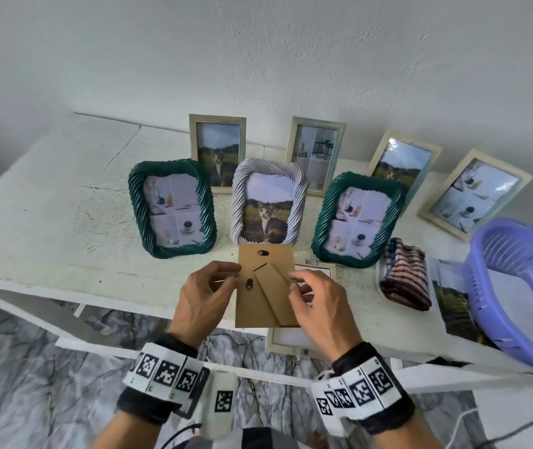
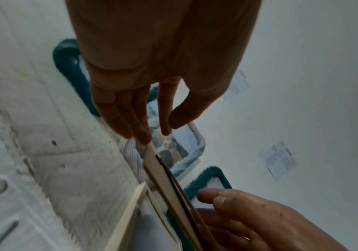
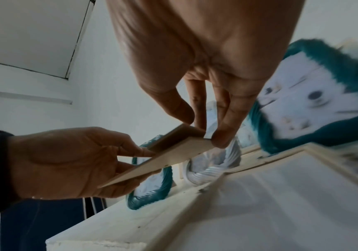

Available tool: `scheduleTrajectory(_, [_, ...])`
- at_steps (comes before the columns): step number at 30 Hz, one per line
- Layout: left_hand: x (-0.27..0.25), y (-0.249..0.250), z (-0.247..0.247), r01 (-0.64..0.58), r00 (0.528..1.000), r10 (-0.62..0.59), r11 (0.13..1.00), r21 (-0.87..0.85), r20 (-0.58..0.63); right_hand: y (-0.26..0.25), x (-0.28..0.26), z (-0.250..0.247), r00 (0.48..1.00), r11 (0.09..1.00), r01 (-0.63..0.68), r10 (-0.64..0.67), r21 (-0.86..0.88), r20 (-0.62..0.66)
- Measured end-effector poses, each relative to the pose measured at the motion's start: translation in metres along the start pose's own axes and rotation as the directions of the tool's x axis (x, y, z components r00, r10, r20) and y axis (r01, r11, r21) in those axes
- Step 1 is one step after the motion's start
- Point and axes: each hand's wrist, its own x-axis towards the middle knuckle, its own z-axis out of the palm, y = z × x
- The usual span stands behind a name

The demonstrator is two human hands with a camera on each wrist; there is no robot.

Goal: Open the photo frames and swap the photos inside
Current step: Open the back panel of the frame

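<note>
Both hands pinch the brown backing board [image 1: 265, 288], left hand [image 1: 205, 298] on its left edge, right hand [image 1: 318, 306] on its right, its long axis pointing away from the person.

White table [image 1: 48, 222] with standing frames [image 1: 172, 207], cloth [image 1: 404, 277], basket [image 1: 517, 286].

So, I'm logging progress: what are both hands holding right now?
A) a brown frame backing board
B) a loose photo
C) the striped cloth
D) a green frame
A: the left hand and right hand pinch the brown backing board by its side edges.
</note>
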Motion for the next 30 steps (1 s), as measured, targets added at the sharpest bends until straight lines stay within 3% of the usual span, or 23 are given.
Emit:
scheduleTrajectory(9, [-0.013, 0.0, 0.064, -0.111, 0.976, 0.092, 0.99, 0.087, 0.199, 0.046, -0.041, -0.039, 0.991, 0.996, -0.02, 0.009, -0.087, -0.13])
scheduleTrajectory(14, [-0.015, -0.001, 0.073, -0.127, 0.968, 0.093, 0.983, 0.133, 0.233, 0.056, -0.045, -0.039, 0.993, 0.993, -0.027, 0.014, -0.113, -0.114])
scheduleTrajectory(17, [-0.012, -0.002, 0.07, -0.098, 0.98, 0.075, 0.988, 0.116, 0.184, 0.059, -0.047, -0.034, 0.994, 0.995, -0.028, 0.017, -0.099, -0.108])
scheduleTrajectory(20, [-0.01, -0.003, 0.066, -0.129, 0.988, 0.109, 0.97, 0.205, 0.108, 0.061, -0.049, -0.027, 0.996, 0.996, -0.037, 0.031, -0.084, -0.081])
scheduleTrajectory(25, [-0.009, -0.011, 0.062, -0.129, 0.98, 0.087, 0.963, 0.236, 0.181, 0.059, -0.05, -0.019, 0.998, 0.988, -0.052, 0.044, -0.144, -0.054])
scheduleTrajectory(30, [-0.007, -0.015, 0.06, -0.156, 0.973, 0.107, 0.959, 0.237, 0.205, 0.058, -0.055, -0.013, 0.991, 0.956, 0.011, 0.03, -0.294, 0.133])
